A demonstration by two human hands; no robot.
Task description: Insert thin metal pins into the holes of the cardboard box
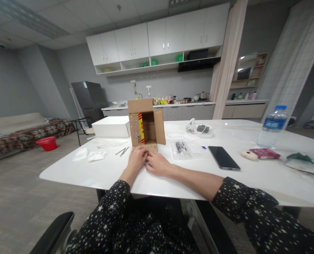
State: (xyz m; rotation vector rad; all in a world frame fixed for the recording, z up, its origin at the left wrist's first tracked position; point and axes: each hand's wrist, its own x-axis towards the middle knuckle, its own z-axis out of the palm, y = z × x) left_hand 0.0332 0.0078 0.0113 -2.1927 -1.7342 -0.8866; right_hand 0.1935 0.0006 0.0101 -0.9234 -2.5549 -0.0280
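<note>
An open cardboard box (pixel 160 127) stands in front of me with its opening facing my way and its flaps spread. Its left flap (pixel 135 131) carries a yellow and red tape strip and rows of small shiny dots. More dots line the bottom flap (pixel 152 147), which lies toward me. My left hand (pixel 138 157) rests on the near end of that flap, fingers curled together. Beside it, my right hand (pixel 158 164) has its fingers bent in and its fingertips meeting the left ones. Whatever lies between the fingertips is hidden.
Thin metal tools (pixel 123 151) and crumpled tissues (pixel 96 156) lie left, before a white box (pixel 111 127). Rightward are a clear plastic case (pixel 183 151) of small dark parts, a phone (pixel 224 157), a white corded device (pixel 199 128), a maroon packet (pixel 266 153) and a water bottle (pixel 273 125).
</note>
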